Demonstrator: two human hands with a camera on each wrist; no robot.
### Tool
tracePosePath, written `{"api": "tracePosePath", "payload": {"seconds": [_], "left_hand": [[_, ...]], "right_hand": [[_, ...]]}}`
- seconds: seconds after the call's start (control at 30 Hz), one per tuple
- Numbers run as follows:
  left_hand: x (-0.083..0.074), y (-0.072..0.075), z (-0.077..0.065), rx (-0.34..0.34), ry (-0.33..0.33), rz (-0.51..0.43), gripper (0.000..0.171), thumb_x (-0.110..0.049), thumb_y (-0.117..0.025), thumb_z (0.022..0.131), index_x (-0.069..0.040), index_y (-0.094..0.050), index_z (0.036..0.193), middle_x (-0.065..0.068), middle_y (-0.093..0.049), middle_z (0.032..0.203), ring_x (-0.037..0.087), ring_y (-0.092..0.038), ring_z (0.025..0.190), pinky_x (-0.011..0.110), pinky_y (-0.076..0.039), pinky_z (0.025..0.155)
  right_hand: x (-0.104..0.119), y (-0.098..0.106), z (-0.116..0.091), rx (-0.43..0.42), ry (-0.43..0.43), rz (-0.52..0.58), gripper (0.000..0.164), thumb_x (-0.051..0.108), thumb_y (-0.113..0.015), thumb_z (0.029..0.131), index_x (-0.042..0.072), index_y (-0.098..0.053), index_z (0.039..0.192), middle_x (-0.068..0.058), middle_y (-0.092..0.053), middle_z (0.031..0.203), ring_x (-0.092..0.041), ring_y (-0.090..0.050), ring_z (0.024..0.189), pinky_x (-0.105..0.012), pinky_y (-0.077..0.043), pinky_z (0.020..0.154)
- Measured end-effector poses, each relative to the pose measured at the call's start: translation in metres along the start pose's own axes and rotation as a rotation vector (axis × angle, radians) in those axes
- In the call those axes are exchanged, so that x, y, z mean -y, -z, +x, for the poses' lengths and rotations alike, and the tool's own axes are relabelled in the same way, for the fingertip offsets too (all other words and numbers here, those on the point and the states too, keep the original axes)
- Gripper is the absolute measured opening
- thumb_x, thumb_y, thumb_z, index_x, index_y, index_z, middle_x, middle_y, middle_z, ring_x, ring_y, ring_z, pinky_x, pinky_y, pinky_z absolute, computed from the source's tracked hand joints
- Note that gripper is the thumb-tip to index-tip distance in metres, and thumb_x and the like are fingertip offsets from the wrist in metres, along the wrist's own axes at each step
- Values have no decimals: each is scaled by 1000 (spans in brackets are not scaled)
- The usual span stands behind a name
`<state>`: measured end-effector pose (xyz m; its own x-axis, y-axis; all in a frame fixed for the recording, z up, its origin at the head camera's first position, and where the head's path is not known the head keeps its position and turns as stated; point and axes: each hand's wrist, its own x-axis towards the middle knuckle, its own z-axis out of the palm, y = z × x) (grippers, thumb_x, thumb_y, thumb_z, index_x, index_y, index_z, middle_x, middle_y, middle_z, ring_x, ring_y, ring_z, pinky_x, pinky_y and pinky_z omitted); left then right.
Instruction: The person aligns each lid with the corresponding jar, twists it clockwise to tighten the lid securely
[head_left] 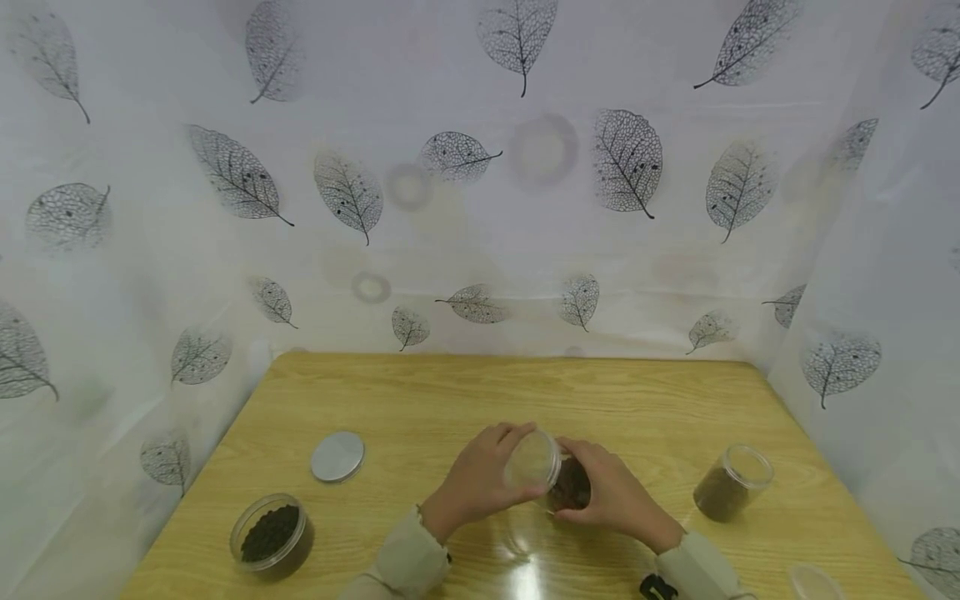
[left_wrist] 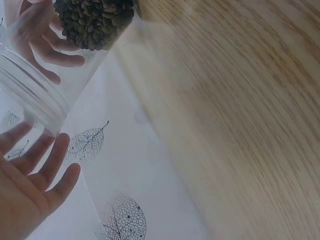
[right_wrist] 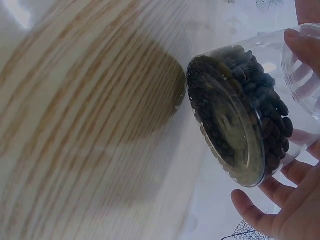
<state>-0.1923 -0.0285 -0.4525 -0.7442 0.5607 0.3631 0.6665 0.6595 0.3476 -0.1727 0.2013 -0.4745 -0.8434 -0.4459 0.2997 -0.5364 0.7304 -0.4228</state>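
At the centre of the bench (head_left: 405, 404), the jar (head_left: 566, 485) of dark beans (right_wrist: 272, 135) leaned, mouth toward ten o'clock. The left hand (head_left: 480, 477) gripped its rim from nine o'clock, the right hand (head_left: 613, 492) its body from four; slow tilting seemed safest.

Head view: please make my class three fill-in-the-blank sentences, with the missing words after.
Of the left hand and right hand holding the tilted jar, the ____ is nearer the bowl.
On the table, the bowl stands left and the other jar ____.
The silver disc lies ____, not on edge.
Missing words: left; right; flat.
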Motion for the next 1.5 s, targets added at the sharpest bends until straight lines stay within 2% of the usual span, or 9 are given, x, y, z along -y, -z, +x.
{"api": "tracePosePath", "payload": {"seconds": [0.17,0.3,0.53,0.7,0.8,1.0,1.27,1.5], "left_hand": [[3,3,-1,24,-48,-40,81,-52,-71,75,-17,-41,141,3,-56,126,20,-56,112,42,-51,91],[5,2,-1,28,-60,-50,85,-52,-72,74,-16,-38,143,4,-55,128,21,-55,114,44,-50,93],[7,-3,-3,22,-7,38,101,-61,-73,67,-11,-33,144,6,-51,134,22,-51,120,44,-44,101],[9,-6,-6,11,38,86,97,-66,-71,65,-9,-42,138,6,-53,132,22,-52,118,43,-45,100],[10,-6,-8,19,55,79,92,-68,-70,65,-11,-47,133,4,-54,128,21,-53,116,43,-47,97],[10,-6,-9,21,48,69,83,-68,-69,66,-13,-52,125,2,-55,123,18,-54,111,40,-48,95],[9,-8,-11,-3,35,29,81,-64,-73,64,-14,-51,124,1,-55,123,18,-53,113,41,-47,96],[9,-8,-11,-15,3,41,85,-64,-76,60,-16,-50,126,0,-53,127,18,-51,118,40,-46,99]], "right_hand": [[-2,-2,-1,4,3,3,92,37,-87,60,5,-43,134,-9,-58,124,-30,-58,108,-55,-50,86],[-3,-3,-1,-3,-4,7,92,37,-87,59,5,-44,134,-9,-58,124,-29,-58,108,-54,-50,86],[-2,-3,-2,-5,-36,25,92,38,-87,58,9,-44,135,-6,-57,126,-28,-57,110,-52,-49,88],[-1,-1,-2,-12,-24,28,92,41,-87,59,10,-45,135,-5,-56,128,-27,-57,113,-53,-48,91],[-1,0,-2,-20,-10,14,93,42,-87,58,11,-45,135,-4,-56,128,-26,-56,114,-54,-47,92],[-3,2,-4,-37,10,-76,96,46,-87,55,15,-45,136,-2,-58,123,-24,-57,110,-55,-45,89],[-5,5,-4,-44,65,-170,100,50,-86,54,13,-44,137,-2,-60,122,-22,-57,110,-52,-46,89],[-8,9,-2,-77,164,-296,101,57,-84,51,11,-48,134,-4,-62,117,-24,-59,106,-50,-47,88]]}}
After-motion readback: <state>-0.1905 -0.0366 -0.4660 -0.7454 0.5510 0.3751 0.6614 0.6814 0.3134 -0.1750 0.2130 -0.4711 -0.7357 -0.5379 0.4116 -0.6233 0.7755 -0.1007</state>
